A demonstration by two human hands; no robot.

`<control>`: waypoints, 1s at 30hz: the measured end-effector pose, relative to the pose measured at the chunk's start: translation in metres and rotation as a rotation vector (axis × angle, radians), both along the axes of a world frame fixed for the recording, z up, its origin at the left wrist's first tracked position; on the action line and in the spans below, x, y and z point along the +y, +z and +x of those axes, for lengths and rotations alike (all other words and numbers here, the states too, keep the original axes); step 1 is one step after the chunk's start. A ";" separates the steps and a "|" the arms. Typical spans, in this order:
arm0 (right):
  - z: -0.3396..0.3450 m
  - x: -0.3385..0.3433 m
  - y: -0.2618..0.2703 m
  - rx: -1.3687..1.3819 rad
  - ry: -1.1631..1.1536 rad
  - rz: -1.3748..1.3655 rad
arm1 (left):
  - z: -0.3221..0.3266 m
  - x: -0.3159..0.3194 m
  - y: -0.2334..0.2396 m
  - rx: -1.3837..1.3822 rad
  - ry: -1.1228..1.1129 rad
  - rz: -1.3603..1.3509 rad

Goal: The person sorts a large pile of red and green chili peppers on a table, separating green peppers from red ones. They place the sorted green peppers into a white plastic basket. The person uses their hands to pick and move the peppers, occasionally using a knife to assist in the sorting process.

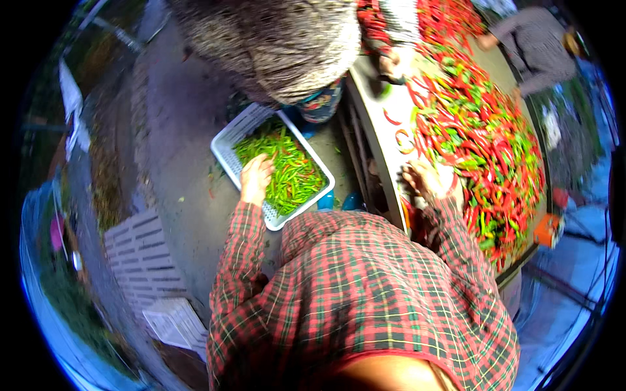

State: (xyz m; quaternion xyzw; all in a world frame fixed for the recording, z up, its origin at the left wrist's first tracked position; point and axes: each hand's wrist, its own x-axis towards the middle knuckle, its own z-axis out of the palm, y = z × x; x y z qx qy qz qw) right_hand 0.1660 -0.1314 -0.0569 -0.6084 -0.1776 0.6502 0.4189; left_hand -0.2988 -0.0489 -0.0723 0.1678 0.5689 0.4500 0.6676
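My left hand [257,177] is over the near-left side of a white plastic basket [305,149] holding many green chili peppers [296,183] with a few reddish ones. A small orange-red piece shows by its fingertips; I cannot tell whether the fingers hold it. My right hand [423,178] is low over the pale table top [386,115], fingers spread, at the left edge of a large heap of red chili peppers [477,146] mixed with green ones and leaves. Whether a pepper lies under its palm is unclear. A few red peppers lie apart near the table's left edge.
Across from me stands a co-worker in a patterned top [303,49], close to the basket. Another co-worker's hand [391,63] is at the table. A person in grey [533,49] bends over the far side. A white crate [175,322] and an orange box [547,229] stand farther off.
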 end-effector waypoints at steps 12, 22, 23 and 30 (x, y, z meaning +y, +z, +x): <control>-0.017 -0.048 0.024 0.002 0.047 -0.031 | -0.025 0.010 0.004 -0.052 0.082 0.078; -0.038 -0.020 0.017 -0.001 0.185 -0.077 | -0.051 0.027 0.014 0.021 0.222 0.087; -0.039 -0.019 0.014 -0.003 0.196 -0.074 | -0.052 0.029 0.014 0.035 0.229 0.090; -0.046 -0.009 0.022 0.012 0.210 -0.091 | -0.057 0.053 0.027 0.058 0.262 0.161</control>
